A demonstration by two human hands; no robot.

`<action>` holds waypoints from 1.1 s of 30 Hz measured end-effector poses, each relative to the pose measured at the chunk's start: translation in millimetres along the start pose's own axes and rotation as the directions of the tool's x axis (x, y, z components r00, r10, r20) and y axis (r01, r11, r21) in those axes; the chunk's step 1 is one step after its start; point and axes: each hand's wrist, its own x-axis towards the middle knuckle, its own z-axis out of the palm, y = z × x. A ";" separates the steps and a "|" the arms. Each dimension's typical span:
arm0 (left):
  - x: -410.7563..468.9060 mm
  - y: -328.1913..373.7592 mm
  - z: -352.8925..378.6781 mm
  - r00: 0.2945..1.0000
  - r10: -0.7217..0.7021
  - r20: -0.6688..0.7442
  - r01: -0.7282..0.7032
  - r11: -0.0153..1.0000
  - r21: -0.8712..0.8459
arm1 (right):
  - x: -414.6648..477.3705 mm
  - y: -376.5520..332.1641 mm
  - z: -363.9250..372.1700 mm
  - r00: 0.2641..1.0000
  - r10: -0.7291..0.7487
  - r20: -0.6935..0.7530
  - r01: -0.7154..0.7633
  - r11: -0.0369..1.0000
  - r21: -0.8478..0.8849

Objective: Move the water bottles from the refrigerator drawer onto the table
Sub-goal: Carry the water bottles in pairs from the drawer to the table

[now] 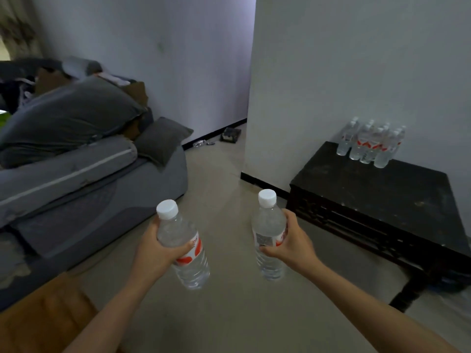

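My left hand (155,250) grips a clear water bottle (187,263) with a white cap and a red-and-white label, tilted slightly left. My right hand (293,240) holds a second, nearly upright bottle (267,225) of the same kind. Both are held out over the floor. A dark low table (382,194) stands to the right against the wall. Several more bottles (369,143) stand clustered at its far corner. No refrigerator drawer is in view.
A grey sofa (102,189) piled with cushions and bedding fills the left side. A white wall corner (251,98) juts out between sofa and table. Small dark items (230,135) lie on the floor by the far baseboard. A brown surface (43,319) sits bottom left.
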 end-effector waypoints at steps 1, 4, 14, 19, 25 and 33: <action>20.7 0.5 -0.5 1.000 0.003 -0.011 -0.003 1.000 0.006 | 23.0 -2.0 4.2 1.000 -0.005 -0.002 0.005 1.000 0.001; 69.8 -5.3 -3.8 0.999 0.010 -0.032 -0.009 1.000 0.030 | 73.0 -6.3 14.4 1.000 -0.002 -0.010 0.002 1.000 0.013; 213.9 -43.3 1.8 0.999 -0.021 -0.029 0.022 1.000 0.013 | 192.3 -0.5 48.3 0.998 0.057 -0.019 -0.057 0.998 -0.009; 323.3 -65.7 4.2 0.995 0.038 0.090 -0.036 0.999 -0.024 | 271.7 -8.1 72.3 0.989 0.101 -0.107 -0.104 0.994 -0.020; 441.1 -70.9 8.0 0.970 0.101 0.222 -0.086 0.993 -0.076 | 351.0 -22.2 93.0 0.953 0.228 -0.198 -0.231 0.973 0.011; 538.2 -106.3 47.9 0.915 0.047 0.402 -0.027 0.998 -0.055 | 401.0 -2.9 102.4 0.886 0.379 -0.267 -0.386 0.922 0.030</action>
